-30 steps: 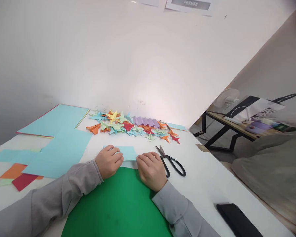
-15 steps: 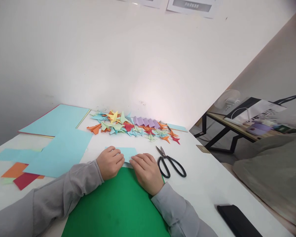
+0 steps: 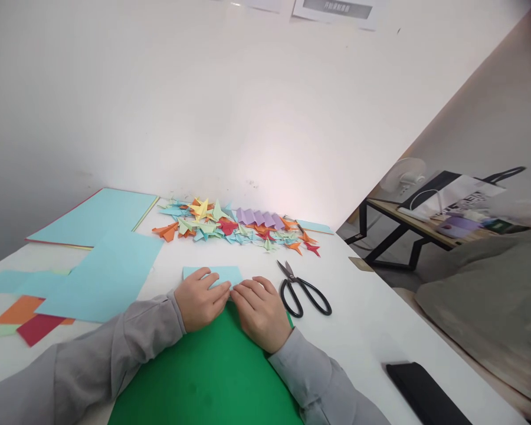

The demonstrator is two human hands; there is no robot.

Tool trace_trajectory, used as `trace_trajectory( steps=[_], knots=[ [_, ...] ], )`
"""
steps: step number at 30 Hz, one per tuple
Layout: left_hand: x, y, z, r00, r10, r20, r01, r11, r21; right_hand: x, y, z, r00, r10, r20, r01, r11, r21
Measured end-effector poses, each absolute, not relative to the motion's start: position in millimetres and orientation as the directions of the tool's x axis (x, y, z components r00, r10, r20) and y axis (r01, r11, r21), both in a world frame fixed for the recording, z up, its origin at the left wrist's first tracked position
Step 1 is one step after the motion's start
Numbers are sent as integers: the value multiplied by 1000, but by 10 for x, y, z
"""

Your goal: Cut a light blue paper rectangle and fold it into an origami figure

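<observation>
A small light blue paper (image 3: 223, 273) lies on the white table (image 3: 363, 319), folded into a strip. My left hand (image 3: 200, 298) rests on its near left part with curled fingers pressing it down. My right hand (image 3: 259, 310) sits close beside it, fingertips pressed on the paper's near edge, almost touching the left hand's fingers. Both wrists lie over a large green sheet (image 3: 207, 378) at the table's near edge. Black scissors (image 3: 303, 291) lie just right of my right hand.
A heap of folded coloured paper shapes (image 3: 236, 227) lies at the back by the wall. Large light blue sheets (image 3: 101, 274) and orange and red scraps (image 3: 29, 319) lie left. A black phone (image 3: 425, 392) lies near right. Another table (image 3: 429, 221) stands beyond.
My right hand has slid left along the blue paper until its fingertips nearly meet the left hand's. The left hand has stayed on the paper.
</observation>
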State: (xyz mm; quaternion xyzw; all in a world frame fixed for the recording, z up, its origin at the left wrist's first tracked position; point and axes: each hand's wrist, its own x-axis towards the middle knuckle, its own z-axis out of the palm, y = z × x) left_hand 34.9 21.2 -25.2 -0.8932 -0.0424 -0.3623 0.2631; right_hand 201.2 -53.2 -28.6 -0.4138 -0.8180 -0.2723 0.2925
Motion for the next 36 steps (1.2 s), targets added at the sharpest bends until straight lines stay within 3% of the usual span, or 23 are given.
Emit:
trace_trajectory(
  steps=[16, 30, 36],
  knots=[
    [149, 448, -172, 735, -80, 673, 357, -798, -485, 2320, -448, -318, -346, 512, 786, 927, 317, 202],
    [83, 503, -197, 718, 22, 696, 431, -799, -420, 2425, -440, -349, -290, 512, 808, 950, 258, 177],
    [171, 356, -211, 677, -24, 735, 364, -858, -363, 2242, -470, -342, -370, 528, 764, 908, 380, 178]
  ],
)
